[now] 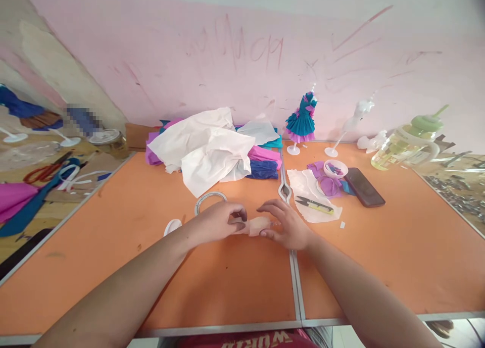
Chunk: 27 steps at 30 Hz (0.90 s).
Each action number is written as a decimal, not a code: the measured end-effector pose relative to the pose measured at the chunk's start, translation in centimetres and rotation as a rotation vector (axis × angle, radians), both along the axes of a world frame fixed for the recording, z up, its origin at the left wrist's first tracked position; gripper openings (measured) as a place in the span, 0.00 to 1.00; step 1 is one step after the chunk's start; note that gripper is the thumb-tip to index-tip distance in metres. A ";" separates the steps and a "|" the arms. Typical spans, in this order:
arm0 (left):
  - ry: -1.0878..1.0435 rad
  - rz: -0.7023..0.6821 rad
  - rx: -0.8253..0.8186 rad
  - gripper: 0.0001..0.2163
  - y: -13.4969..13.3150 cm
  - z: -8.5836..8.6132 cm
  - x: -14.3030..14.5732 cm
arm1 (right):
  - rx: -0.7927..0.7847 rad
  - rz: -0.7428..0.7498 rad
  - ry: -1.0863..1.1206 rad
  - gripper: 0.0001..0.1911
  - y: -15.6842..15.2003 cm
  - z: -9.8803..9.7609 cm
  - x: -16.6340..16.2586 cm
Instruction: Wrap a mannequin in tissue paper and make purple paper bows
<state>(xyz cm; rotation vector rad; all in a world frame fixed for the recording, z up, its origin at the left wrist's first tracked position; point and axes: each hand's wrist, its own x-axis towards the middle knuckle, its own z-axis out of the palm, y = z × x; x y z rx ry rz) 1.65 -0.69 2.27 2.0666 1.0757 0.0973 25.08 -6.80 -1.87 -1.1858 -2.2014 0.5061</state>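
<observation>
Both hands meet over the middle of the orange table (235, 282). My left hand (220, 219) is closed in a pinch on a small pale, skin-toned piece (258, 225). My right hand (285, 221) curls around the other end of the same piece, fingers bent over it. What the piece is I cannot make out. A roll of clear tape (209, 200) lies just beyond my left hand, and a small white round base (172, 227) sits to its left.
A heap of white, pink, blue and purple crepe paper (215, 148) lies at the back. A paper-dress doll on a stand (302, 120), a bare white mannequin stand (350, 123), thread snips (313, 204), a phone (364, 186) and a green-capped bottle (407, 143) occupy the right.
</observation>
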 end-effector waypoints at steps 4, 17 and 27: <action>-0.054 -0.019 -0.002 0.09 -0.4 -0.4 0.0 | -0.035 -0.015 0.022 0.20 -0.1 0.3 -0.8; -0.018 -0.041 0.052 0.12 -1.2 -0.4 0.6 | -0.157 -0.070 0.123 0.06 -0.3 -0.4 -1.5; -0.108 0.040 -0.118 0.09 -1.2 -1.5 1.0 | -0.029 0.141 0.135 0.03 0.1 -1.5 -0.6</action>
